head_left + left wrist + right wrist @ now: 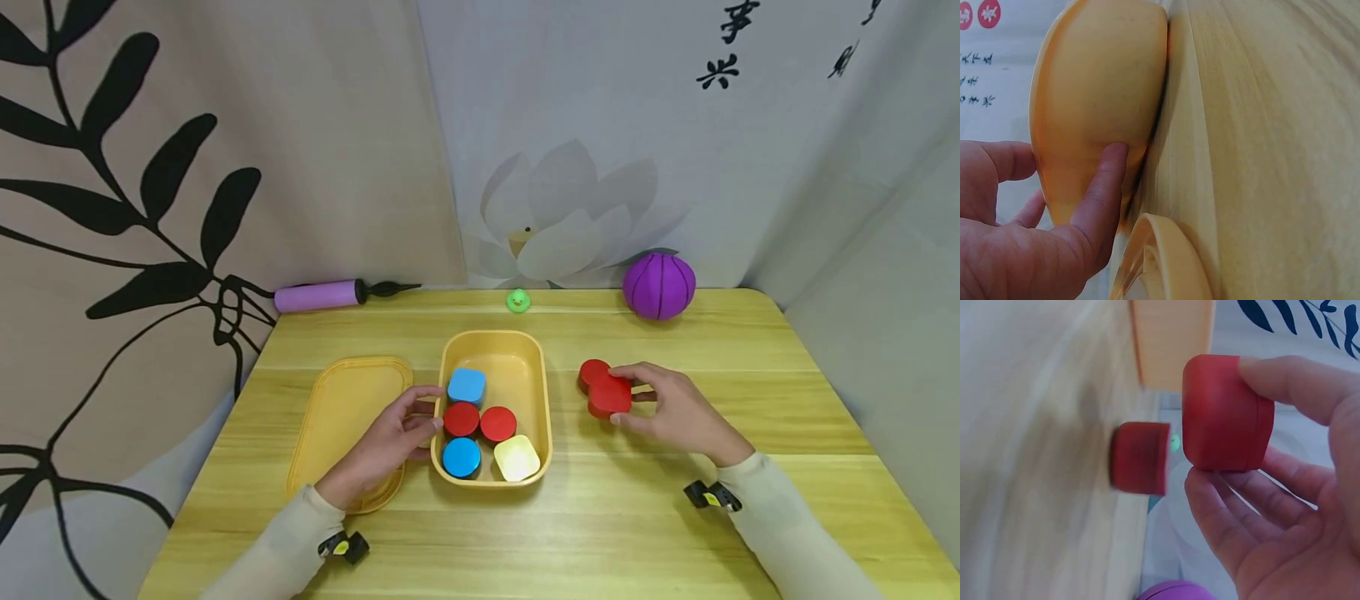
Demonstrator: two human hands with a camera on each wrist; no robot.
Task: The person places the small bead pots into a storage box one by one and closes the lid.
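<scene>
Five aboard the yellow box (517, 358) in the head view: light blue block (467, 387) at the back, near red disc (461, 418) and far red disc (498, 423) side by side, blue disc (461, 457) and pale yellow block (517, 457) in front. Right of the box, the right hand (675, 412) has a red piece (609, 397) pinched between thumb and fingers, a second red piece (592, 372) just behind! The left hand (386, 446) is at the box's left side, partly over the yellow lid (360, 387).

Over to the left wrist: thumb (1107, 181) against the box's outer wall, a fingertip at the rim, digits apart and relaxed; the lid's edge pokes up close by.

And the right wrist! That pinched red piece is clear of the table (1016, 506), while its red neighbour rests on the wood.
</scene>
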